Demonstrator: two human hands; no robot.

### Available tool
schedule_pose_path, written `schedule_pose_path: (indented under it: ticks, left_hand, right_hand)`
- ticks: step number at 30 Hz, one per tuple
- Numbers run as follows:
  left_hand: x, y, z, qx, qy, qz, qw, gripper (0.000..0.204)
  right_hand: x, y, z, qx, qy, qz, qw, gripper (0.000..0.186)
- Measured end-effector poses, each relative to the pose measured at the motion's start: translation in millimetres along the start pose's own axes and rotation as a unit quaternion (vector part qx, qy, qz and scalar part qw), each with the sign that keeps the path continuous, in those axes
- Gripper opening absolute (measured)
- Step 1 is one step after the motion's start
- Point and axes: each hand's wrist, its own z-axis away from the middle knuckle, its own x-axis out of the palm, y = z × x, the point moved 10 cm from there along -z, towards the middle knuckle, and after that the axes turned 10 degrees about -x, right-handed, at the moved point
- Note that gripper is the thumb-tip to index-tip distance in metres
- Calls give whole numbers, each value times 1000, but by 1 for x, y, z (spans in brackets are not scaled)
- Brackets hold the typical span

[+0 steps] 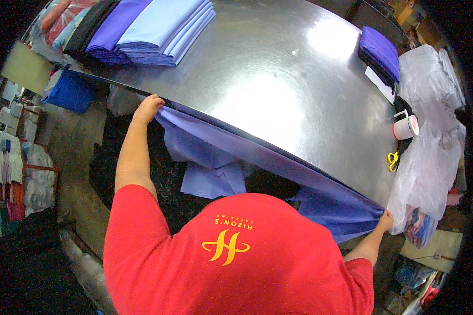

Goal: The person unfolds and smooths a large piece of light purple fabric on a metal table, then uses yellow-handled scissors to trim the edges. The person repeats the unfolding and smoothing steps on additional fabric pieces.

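Observation:
A periwinkle-blue cloth (236,149) is stretched between my two hands along the near edge of the metal table, and its lower part hangs in folds below. At the table's left near edge, my left hand (150,108) is closed on one upper corner of the cloth. The opposite corner is gripped in my right hand (386,221), low at the right by the table's near corner. Between my arms the cloth's top edge runs taut and slanting. My body, in a red shirt, hides part of the hanging cloth.
Folded light-blue cloths (165,31) are stacked at the table's far left, beside purple and black ones. A folded purple cloth (379,52), a pink-and-white mug (405,127) and yellow scissors (392,161) lie along the right edge. Clear plastic wrapping (425,136) stands beyond; a blue bin (71,90) sits left.

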Motion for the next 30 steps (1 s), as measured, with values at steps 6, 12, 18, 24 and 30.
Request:
schedule_pose_path:
  ticks: [6,12,18,24,30]
  left_hand:
    - [-4,-3,1,-10,2,-9,1000,8]
    - [-8,-7,3,-87,5,37,995,10]
    - [-11,-9,-4,-120,85,27,989,12]
    - [-4,-19,-5,-148,111,35,982,11]
    - [0,-25,-6,-166,122,5,978,13]
  right_hand:
    - [-3,-6,3,-4,-1,26,1000,24]
    - [-4,-6,4,17,-16,36,999,25]
    - [-4,-7,3,-10,-13,73,997,26]
    - [1,-1,3,-8,-17,66,998,27]
    - [3,-1,6,-10,-25,20,999,26]
